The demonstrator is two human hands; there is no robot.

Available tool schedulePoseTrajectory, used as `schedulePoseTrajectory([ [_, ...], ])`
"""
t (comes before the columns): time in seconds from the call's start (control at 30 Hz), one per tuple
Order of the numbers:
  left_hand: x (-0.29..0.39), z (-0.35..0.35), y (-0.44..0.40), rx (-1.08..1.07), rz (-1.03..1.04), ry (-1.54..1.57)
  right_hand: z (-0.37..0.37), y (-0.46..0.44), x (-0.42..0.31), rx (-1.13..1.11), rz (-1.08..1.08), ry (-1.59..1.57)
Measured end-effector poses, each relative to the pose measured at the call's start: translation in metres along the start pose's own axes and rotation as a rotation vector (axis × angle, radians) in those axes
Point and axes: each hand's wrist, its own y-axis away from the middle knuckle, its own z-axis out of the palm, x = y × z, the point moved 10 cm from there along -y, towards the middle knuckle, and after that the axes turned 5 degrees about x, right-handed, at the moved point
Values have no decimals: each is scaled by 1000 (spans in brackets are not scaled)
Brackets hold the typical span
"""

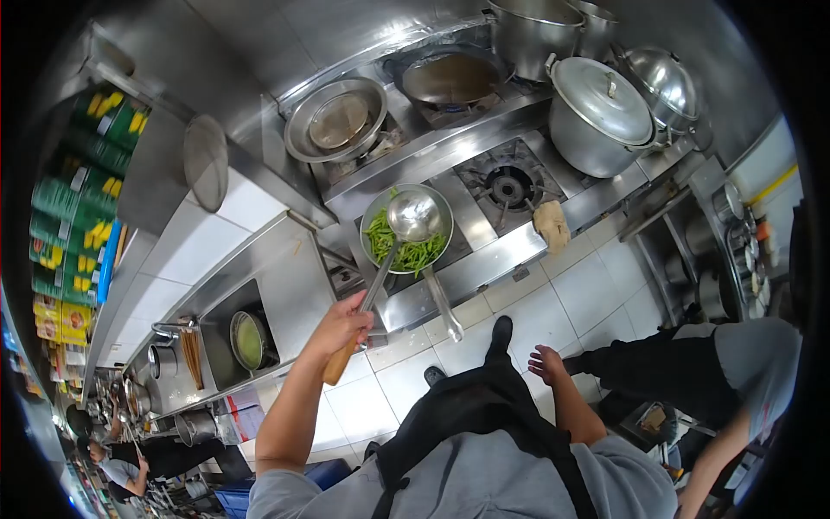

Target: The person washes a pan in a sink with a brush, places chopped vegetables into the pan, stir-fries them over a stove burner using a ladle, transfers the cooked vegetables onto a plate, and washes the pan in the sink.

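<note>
My left hand (pixel 341 327) is wrapped round the wooden handle of a metal ladle (pixel 413 215). The ladle's round bowl is over a frying pan (pixel 447 208) that holds cut green vegetables (pixel 417 254). This pan sits on the front of the stove, its metal handle (pixel 443 304) pointing down towards me with no hand on it. My right hand (pixel 545 364) hangs in the air to the right of that handle, its fingers apart and nothing in them.
Right of the pan are a bare burner (pixel 509 186), a folded cloth (pixel 551 227) and a large lidded pot (pixel 603 112). Behind stand a metal bowl (pixel 299 130) and a dark wok (pixel 454 80). A sink (pixel 221 346) is at left; a co-worker (pixel 735 363) stands at right.
</note>
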Motion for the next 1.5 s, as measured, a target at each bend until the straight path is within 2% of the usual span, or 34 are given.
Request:
schedulePoseTrajectory([
  [0.03,-23,-6,-4,0,5,7,14,6,-1,-24,-23,11],
  [0.1,-47,-29,-15,158,208,-279,39,14,-3,-51,-54,24],
  [0.13,-56,-35,-15,223,241,-345,54,18,-5,-81,-67,47],
  [0.17,-83,-41,-32,226,249,-341,70,22,-8,-111,-80,69],
  [0.2,-107,-51,-56,272,357,-273,84,24,-9,-128,-90,92],
  [0.27,-97,-39,-31,302,204,-36,110,32,-13,-187,-104,93],
  [0.3,-87,-35,-15,305,206,-29,125,37,-16,-244,-111,95],
  [0.37,-83,-34,1,275,197,270,144,44,-23,-261,-138,139],
  [0.4,-89,-42,9,287,201,281,154,48,-26,-281,-120,162],
  [0.47,-114,-65,37,109,222,971,169,50,-31,-321,-90,179],
  [0.5,-119,-76,61,13,209,1175,176,52,-36,-333,-84,191],
  [0.57,-134,-113,113,109,210,1364,200,65,-52,-404,-88,218],
  [0.6,-136,-132,135,189,228,1262,213,66,-56,-434,-79,248],
  [0.63,-166,-168,145,369,175,1121,224,69,-60,-440,-70,256],
  [0.7,-180,-222,164,685,191,689,258,88,-68,-569,-51,212],
  [0.77,-192,-269,167,852,126,125,287,97,-74,-596,-34,226],
  [0.8,-209,-276,160,864,127,124,298,101,-73,-610,-22,229],
  [0.87,-184,-284,180,1352,109,-1161,313,102,-73,-631,-66,294],
  [0.9,-170,-268,183,1296,-62,-1043,320,100,-76,-641,-115,354],
  [0.97,-139,-217,185,1298,167,-920,326,99,-75,-655,-118,346],
  [1.03,-119,-157,160,1128,584,-736,324,94,-72,-607,-140,346],
  [1.07,-114,-128,137,961,520,-620,325,95,-70,-612,-130,334],
  [1.1,-103,-99,115,959,694,-734,326,94,-70,-609,-131,334],
  [1.13,-103,-76,86,818,488,-523,327,94,-69,-617,-137,342],
  [1.17,-98,-52,56,783,561,-537,328,94,-70,-625,-144,350],
  [1.23,-105,-11,0,806,439,-552,326,96,-70,-614,-139,346],
  [1.3,-125,31,-44,778,421,-669,325,98,-75,-606,-144,344],
  [1.37,-112,48,-39,699,575,-463,324,100,-78,-616,-156,354],
  [1.4,-101,48,-44,690,586,-465,321,101,-79,-616,-140,362],
  [1.47,-102,32,-59,689,366,-622,317,101,-82,-617,-137,367],
  [1.5,-98,26,-68,676,365,-625,314,102,-81,-627,-133,387],
])
